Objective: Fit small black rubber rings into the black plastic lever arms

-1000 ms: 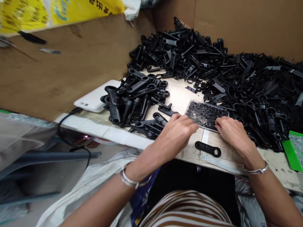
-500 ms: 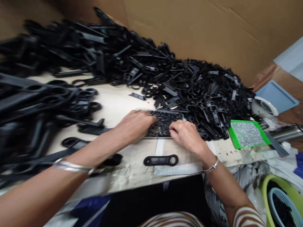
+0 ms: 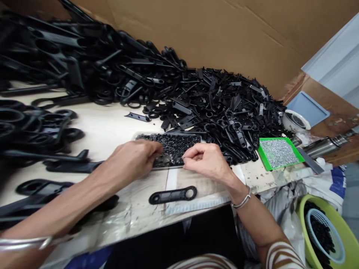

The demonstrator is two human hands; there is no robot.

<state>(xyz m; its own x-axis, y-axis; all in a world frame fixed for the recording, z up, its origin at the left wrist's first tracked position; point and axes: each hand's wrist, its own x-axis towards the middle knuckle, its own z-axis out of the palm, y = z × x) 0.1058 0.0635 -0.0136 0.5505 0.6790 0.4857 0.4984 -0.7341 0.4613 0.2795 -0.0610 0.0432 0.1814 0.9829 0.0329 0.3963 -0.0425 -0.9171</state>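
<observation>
A shallow clear tray (image 3: 136, 135) full of small black parts (image 3: 179, 144) sits mid-table. Over its left part is my left hand (image 3: 137, 153), fingers bent and pressed together; anything in them is hidden. My right hand (image 3: 204, 158) pinches at the tray's front right corner, and what its fingertips hold is too small to make out. In front of the tray a flat black handle-shaped piece (image 3: 172, 195), with a ring at its right end, lies on the table, touched by neither hand.
Black plastic pieces (image 3: 224, 101) pile up behind the tray, more handles (image 3: 56, 123) at left. At right are a green tray (image 3: 266, 157) of small silvery parts, a metal flask (image 3: 325, 146), a white bowl (image 3: 295, 120) and, lower, a yellow-green basin (image 3: 305, 224).
The camera view has shifted, so the scene sits further left. My left hand has turned a little over the tray. The fingers of my right hand show more clearly in a pinch.
</observation>
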